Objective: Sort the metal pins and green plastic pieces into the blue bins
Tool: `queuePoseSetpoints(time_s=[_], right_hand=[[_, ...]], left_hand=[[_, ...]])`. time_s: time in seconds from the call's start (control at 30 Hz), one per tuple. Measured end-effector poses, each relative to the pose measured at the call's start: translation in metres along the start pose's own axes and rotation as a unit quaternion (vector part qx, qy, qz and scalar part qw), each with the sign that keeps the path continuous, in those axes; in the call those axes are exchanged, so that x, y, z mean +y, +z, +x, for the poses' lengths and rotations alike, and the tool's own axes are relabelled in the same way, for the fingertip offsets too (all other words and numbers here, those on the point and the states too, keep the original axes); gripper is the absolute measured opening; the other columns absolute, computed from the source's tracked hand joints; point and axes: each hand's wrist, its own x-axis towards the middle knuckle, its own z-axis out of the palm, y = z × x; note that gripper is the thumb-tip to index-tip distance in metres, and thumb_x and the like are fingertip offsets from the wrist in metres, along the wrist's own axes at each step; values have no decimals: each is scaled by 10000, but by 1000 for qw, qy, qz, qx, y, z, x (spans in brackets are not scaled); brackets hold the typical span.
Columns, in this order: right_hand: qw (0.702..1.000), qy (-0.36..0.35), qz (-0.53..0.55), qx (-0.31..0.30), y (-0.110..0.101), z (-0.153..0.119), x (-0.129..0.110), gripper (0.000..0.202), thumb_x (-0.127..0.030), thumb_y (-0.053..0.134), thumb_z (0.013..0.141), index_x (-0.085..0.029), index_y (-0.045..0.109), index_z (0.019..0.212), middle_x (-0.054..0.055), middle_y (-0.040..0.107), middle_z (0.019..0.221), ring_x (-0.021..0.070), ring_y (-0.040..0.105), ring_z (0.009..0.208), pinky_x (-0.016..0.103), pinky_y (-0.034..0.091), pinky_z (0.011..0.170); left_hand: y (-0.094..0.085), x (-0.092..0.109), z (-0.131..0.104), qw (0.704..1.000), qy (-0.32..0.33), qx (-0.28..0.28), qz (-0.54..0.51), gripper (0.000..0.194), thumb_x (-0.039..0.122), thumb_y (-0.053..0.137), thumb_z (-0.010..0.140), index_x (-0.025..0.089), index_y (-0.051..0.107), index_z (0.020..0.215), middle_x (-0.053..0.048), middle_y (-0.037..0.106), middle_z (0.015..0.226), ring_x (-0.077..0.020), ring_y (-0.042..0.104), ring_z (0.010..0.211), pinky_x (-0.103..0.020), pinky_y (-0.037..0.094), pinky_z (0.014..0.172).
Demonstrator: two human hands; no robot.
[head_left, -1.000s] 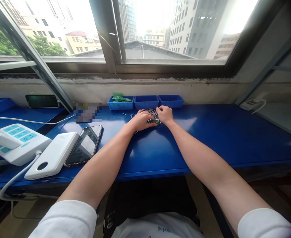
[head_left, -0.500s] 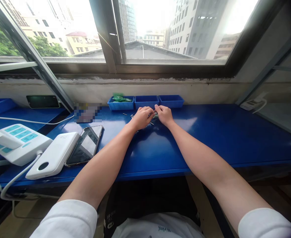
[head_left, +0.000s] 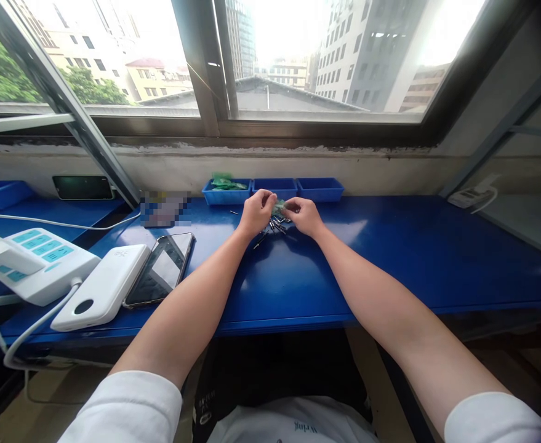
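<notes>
A small greenish clear bag (head_left: 279, 208) is pinched between my two hands above the blue table (head_left: 390, 252). My left hand (head_left: 257, 212) is closed on its left side, and my right hand (head_left: 303, 215) grips its right side. Just below the bag lies a loose pile of thin metal pins (head_left: 277, 226), dark and silvery. One pin (head_left: 258, 241) lies apart at the pile's lower left, and another small one (head_left: 234, 212) rests left of my left hand.
Behind my hands stand three blue bins: the left one (head_left: 226, 196) holds green bags, beside a middle bin (head_left: 274, 186) and a right bin (head_left: 319, 190). A phone (head_left: 162, 271), white power bank (head_left: 99, 289) and power strip (head_left: 44, 261) lie at left.
My hands have moved slightly apart and turned. The greenish bag between them and the metal pins beneath now show more fully.
</notes>
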Motion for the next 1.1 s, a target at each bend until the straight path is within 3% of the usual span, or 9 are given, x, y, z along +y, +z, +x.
queuePoseSetpoints(time_s=[0.1,0.3,0.4,0.53,0.67,0.8,0.87,0.97,1.1], right_hand=[[999,-3,26,33,-1,3,3,304,-428,665,717,-157,699,852,46,707,816,162,624,730,287,489,712],[997,-9,4,75,-1,4,1,279,-419,686,709,-177,716,846,44,708,862,157,610,709,293,501,701],[995,-1,-19,96,-1,3,0,264,-386,669,730,-169,712,875,42,707,841,147,585,660,293,500,682],[994,5,-75,79,-1,1,1,193,-302,641,747,-168,708,870,44,709,847,157,598,700,301,504,731],[991,-2,-125,48,0,0,0,154,-246,620,754,-174,702,863,46,706,873,166,614,741,309,507,771],[988,-4,-150,30,0,-1,-1,133,-231,611,762,-173,701,840,51,699,871,172,623,771,310,506,789],[988,-3,-153,28,0,-1,-1,129,-231,607,766,-174,702,832,51,698,874,172,623,775,309,507,787],[988,0,-154,24,0,-1,0,134,-229,606,766,-178,704,841,51,700,888,175,626,793,308,507,789],[987,6,-160,10,0,0,3,155,-244,590,781,-182,704,865,48,702,920,180,626,836,310,499,818]], left_hand=[[-4,2,-1,999,32,-28,-13,255,366,589,805,184,623,979,-29,695,913,-162,625,833,-280,482,759],[-3,-5,2,999,42,-25,-12,136,301,612,770,189,655,833,-18,701,837,-164,627,788,-289,480,756],[-4,-13,7,999,1,40,-35,178,288,629,751,186,625,898,-1,674,772,-143,609,699,-269,481,703],[-17,-26,14,983,-87,162,-18,397,258,622,745,209,516,1124,50,614,676,-134,595,626,-271,482,718],[-31,-45,22,956,-153,244,60,188,298,596,758,219,556,924,40,602,669,-160,620,702,-310,481,817],[-38,-63,32,935,-186,293,70,234,388,556,800,201,595,934,-18,662,857,-181,636,855,-329,469,897],[-39,-68,37,942,-177,280,53,342,406,545,813,186,602,1070,-59,673,1027,-195,630,949,-323,463,922],[-40,-66,41,961,-189,190,65,513,392,586,782,186,561,1252,-94,625,1219,-256,575,1125,-372,426,1000],[-39,-53,37,951,-248,82,162,700,410,604,752,208,440,1402,-128,471,1420,-372,337,1351,-552,308,1079]])
